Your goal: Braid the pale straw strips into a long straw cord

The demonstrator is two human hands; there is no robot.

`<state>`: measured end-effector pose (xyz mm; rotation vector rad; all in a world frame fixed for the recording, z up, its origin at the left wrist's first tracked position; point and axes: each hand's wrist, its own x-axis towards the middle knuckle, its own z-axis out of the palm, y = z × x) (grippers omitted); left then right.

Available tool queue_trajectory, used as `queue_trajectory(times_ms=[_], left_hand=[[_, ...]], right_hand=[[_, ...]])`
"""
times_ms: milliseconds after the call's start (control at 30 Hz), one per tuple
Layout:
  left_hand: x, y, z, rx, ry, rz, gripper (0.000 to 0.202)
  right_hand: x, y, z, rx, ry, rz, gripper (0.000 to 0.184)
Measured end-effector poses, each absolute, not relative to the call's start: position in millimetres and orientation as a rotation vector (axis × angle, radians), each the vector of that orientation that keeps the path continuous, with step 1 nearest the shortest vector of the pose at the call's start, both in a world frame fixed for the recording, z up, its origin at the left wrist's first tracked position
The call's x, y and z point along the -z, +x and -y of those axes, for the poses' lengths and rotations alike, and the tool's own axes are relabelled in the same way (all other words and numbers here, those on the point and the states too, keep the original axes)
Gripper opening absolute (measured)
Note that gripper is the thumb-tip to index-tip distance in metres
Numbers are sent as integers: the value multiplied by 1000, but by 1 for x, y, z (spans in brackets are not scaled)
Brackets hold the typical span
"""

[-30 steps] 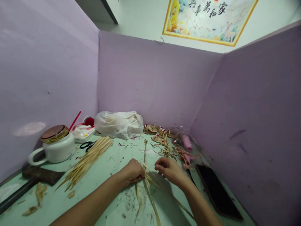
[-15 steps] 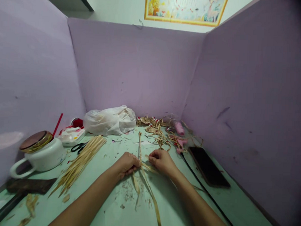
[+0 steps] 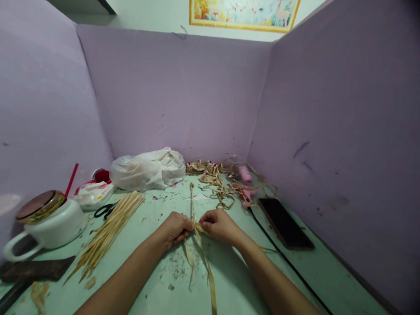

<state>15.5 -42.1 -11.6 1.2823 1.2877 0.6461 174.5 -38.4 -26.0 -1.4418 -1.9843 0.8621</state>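
A thin braid [image 3: 192, 198] of dried straw-coloured strips runs away from me along the table, knotted at its far end. At its near end my left hand [image 3: 176, 227] is closed, pinching the braid where the strips part. Close beside it, my right hand [image 3: 218, 226] is closed on one flat straw strip [image 3: 202, 230] at the right of the braid. Another long strip [image 3: 210, 281] trails toward me over the table, and a shorter strip [image 3: 189, 257] hangs below my left fingers. The fingertips partly hide the crossing point.
On the left lie a bundle of straw strips [image 3: 113, 230], scissors [image 3: 105, 210], a white mug [image 3: 56, 225] and a hammer-like tool [image 3: 37, 268]. Behind are a plastic bag [image 3: 149, 169], braided pieces [image 3: 211, 176] and pink thread [image 3: 244, 174]. A phone [image 3: 286, 223] and black cable [image 3: 289, 266] lie right.
My right hand has moved left, closer to my left hand and the braid. My left hand keeps its pinch. The whole view has shifted slightly.
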Motion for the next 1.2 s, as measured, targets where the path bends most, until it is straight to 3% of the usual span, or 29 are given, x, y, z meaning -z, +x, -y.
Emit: queue_trajectory(times_ms=[233, 533, 733, 1000, 1200], left_hand=[[17, 14, 40, -663, 1291, -1255, 11], [15, 16, 41, -654, 1288, -1283, 6], [15, 17, 41, -643, 1316, -1269, 9], [19, 26, 38, -601, 1392, -1384, 10], [17, 26, 42, -655, 1373, -1388, 8]], right_hand=[[26, 171, 41, -1051, -1476, 1819, 22], [23, 160, 47, -967, -1629, 1770, 18], [32, 154, 46, -1260, -1641, 1567, 14], [26, 155, 37, -1075, -1742, 1698, 5], [9, 155, 47, -1542, -1500, 1510, 11]])
